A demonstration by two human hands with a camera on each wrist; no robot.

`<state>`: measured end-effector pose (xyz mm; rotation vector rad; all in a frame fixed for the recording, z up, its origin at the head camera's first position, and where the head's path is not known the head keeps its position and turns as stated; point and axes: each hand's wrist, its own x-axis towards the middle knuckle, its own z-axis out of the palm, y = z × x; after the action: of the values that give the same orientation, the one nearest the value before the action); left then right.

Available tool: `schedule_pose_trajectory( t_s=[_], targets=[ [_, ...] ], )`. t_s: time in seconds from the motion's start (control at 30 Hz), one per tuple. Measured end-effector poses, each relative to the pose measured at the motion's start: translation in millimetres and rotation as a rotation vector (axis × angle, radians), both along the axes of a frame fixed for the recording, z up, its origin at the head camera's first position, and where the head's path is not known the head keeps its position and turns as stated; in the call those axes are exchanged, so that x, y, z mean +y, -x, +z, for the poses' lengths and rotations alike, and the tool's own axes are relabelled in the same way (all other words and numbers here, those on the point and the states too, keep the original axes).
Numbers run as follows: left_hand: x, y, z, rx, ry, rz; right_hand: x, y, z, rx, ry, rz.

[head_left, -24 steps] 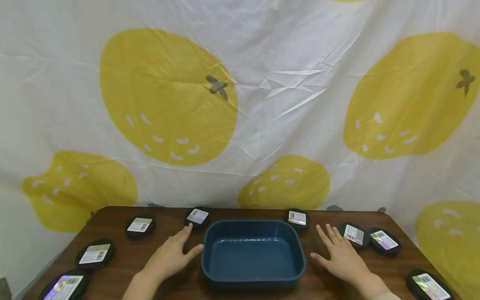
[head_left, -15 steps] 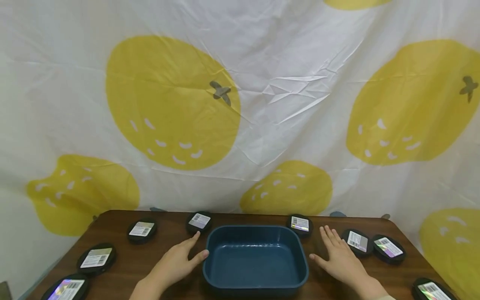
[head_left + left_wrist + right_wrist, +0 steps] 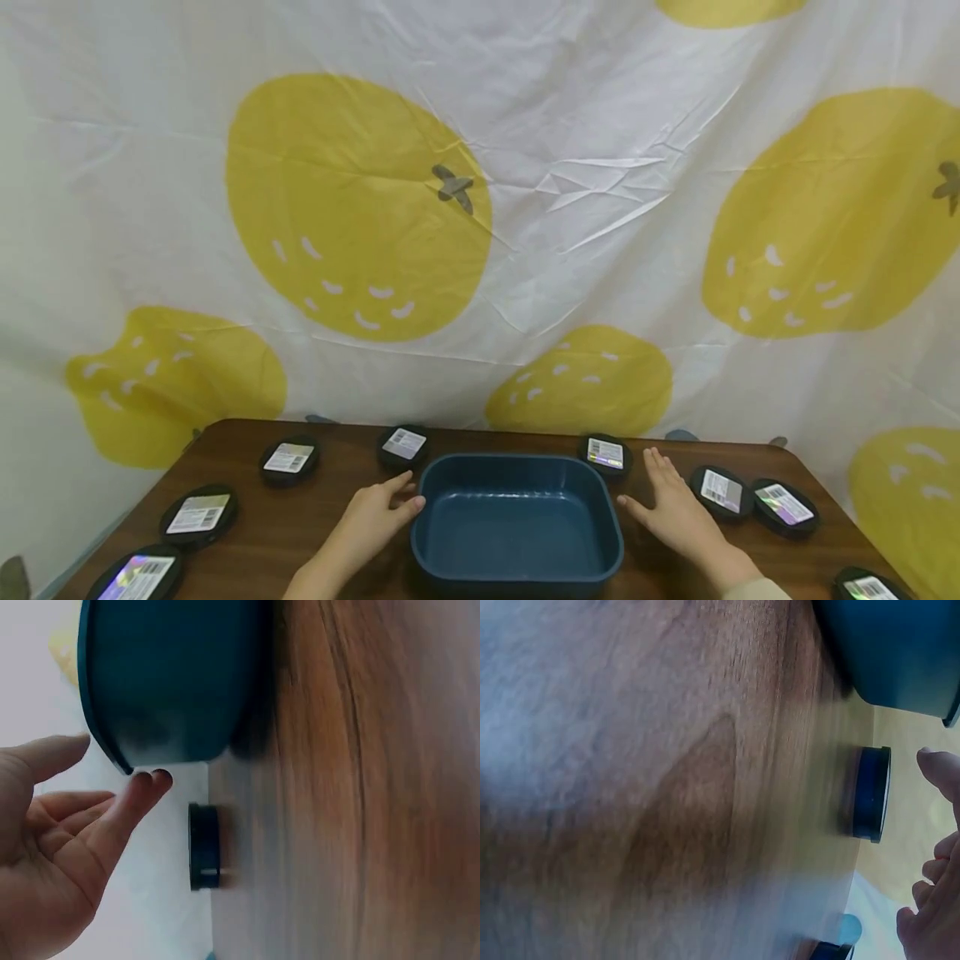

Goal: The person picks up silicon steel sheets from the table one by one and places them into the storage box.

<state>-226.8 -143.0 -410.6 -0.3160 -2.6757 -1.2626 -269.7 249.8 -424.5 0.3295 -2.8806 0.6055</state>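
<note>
My left hand [image 3: 372,518] and right hand [image 3: 677,510], fingers released, flank a blue basin [image 3: 517,533] on the desk [image 3: 330,483]; black discs [image 3: 405,447] lie either side.

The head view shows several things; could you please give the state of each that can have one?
Blue basin: upright, uncovered, nothing visible inside.
Left hand: thumb and fingers parted, holding nothing.
Right hand: fingers extended, holding nothing.
Round black containers: lying flat, labels up.
Patterned cloth: hanging, creased.
</note>
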Motion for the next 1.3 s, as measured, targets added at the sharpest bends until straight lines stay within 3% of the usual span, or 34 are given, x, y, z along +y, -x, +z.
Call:
schedule_pose_trajectory(
  t_s=[0.2,0.4,0.63,0.87,1.3],
  targets=[
    [7.1,1.1,2.4,-0.007,-0.045,0.054,-3.6,4.3,-1.7,-0.058,0.025,-0.038],
    [11.1,2.1,4.5,-0.001,0.016,0.111,-7.5,9.5,-1.7,-0.089,0.069,-0.070],
    [13.0,-3.6,8.9,-0.093,-0.105,0.150,-10.0,16.6,-1.5,-0.076,0.124,-0.098],
    [12.6,-1.4,1.8,-0.060,-0.121,0.180,-12.3,24.4,1.4,-0.081,0.162,-0.118],
    [14.1,-0.1,-6.3,-0.131,-0.324,0.114,-11.6,41.1,-7.7,-0.129,0.237,-0.164]
  ],
)
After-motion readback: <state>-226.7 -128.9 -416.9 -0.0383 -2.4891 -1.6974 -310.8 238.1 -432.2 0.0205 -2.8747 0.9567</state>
